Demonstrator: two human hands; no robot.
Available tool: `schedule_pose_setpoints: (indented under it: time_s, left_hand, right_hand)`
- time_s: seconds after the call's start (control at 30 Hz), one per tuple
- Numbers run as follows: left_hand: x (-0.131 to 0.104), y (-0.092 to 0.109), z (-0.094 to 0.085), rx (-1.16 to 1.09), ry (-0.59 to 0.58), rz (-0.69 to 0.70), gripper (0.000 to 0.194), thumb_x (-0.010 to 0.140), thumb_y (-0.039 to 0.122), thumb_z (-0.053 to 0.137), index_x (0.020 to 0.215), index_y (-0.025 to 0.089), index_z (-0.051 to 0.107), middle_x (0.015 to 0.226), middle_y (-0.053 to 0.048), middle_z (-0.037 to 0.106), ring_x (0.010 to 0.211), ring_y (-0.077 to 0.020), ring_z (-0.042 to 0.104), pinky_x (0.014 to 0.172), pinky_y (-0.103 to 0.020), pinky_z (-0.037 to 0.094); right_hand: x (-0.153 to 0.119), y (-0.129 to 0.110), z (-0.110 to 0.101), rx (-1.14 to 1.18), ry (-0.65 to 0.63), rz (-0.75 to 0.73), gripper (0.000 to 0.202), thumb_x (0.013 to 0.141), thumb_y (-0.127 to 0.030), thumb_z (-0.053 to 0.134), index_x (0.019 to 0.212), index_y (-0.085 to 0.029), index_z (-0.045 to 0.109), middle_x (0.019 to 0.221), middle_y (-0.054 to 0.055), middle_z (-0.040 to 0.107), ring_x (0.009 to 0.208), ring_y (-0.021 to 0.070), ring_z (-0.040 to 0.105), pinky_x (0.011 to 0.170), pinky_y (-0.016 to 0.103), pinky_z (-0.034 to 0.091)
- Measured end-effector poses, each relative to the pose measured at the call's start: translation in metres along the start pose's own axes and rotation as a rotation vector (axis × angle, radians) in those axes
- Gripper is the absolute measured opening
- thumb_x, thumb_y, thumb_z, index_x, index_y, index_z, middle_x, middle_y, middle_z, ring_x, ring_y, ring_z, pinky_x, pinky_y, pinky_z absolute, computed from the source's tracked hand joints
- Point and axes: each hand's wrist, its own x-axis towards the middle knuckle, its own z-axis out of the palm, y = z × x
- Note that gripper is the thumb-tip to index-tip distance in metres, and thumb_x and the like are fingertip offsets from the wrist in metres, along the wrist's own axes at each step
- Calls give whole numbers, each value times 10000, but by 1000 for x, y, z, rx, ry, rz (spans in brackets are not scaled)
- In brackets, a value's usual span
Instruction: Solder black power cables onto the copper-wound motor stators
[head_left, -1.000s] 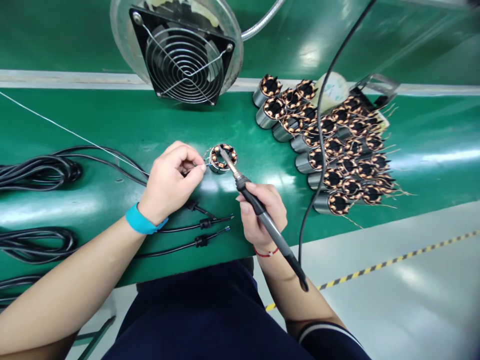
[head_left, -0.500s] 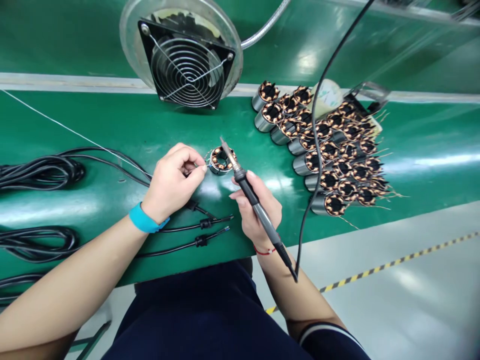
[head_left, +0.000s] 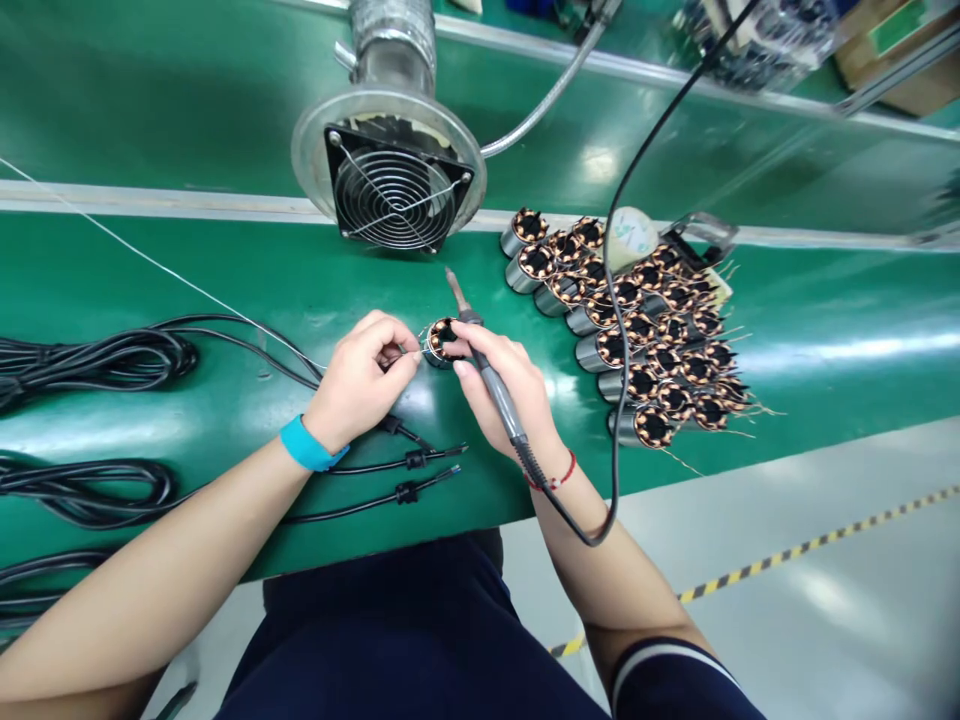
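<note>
Standing on the glossy green desk (head_left: 825,345) near the centre of the frame, a short ring-shaped core (head_left: 441,343) shows copper windings around a hollow middle. More such wound cores (head_left: 652,428), their metal sides smooth and grey, crowd together right of centre, fine bare wire ends straggling off their right side. Black rubbery cables (head_left: 112,355) lie in loose oval coils at the left edge, and a round fan (head_left: 399,205) with a concentric wire grille sits at upper centre. The left hand's (head_left: 371,378) grip is pinched closed, thumb against fingertips, on a thin wire (head_left: 423,349) at the core's left edge. The right hand's (head_left: 514,395) grip is closed around the dark handle of a slim soldering iron (head_left: 495,390), whose metal tip points to the upper left, above the core; whether the right fingertips touch the core cannot be told. The left forearm slants up from the lower left, a flat blue band (head_left: 311,445) at its wrist; the right rises from the lower right.
</note>
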Motion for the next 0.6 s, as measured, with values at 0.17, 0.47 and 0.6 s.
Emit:
schedule_pose_setpoints:
  time_s: [0.17,0.47,0.6]
  left_hand:
    - [5,-10,-8,-239,-170,-217,289,798,261,622,1052,187,508,1002,-37,605,680,-108,583,608,-244,478]
    - [15,-4,-24,-568,-338,-581,219,815,332,620,711,145,570,625,20,545,516,-57,453,483,-176,333]
    - [14,-4,-23,-603,-266,-641,210,751,304,691,660,149,583,547,37,483,504,-54,396,475,-178,282]
  right_hand:
    - [14,9,4,-38,-53,-3,447,860,-168,499,1304,-211,477,1180,55,654,1146,218,559,995,390,429]
    - [17,24,23,-22,-102,-88,487,821,-169,536,1299,-205,456,1098,43,663,1063,217,547,979,395,407]
    - [9,22,22,13,-104,-85,505,824,-224,574,1310,-206,440,1115,45,658,1034,224,546,948,398,417]
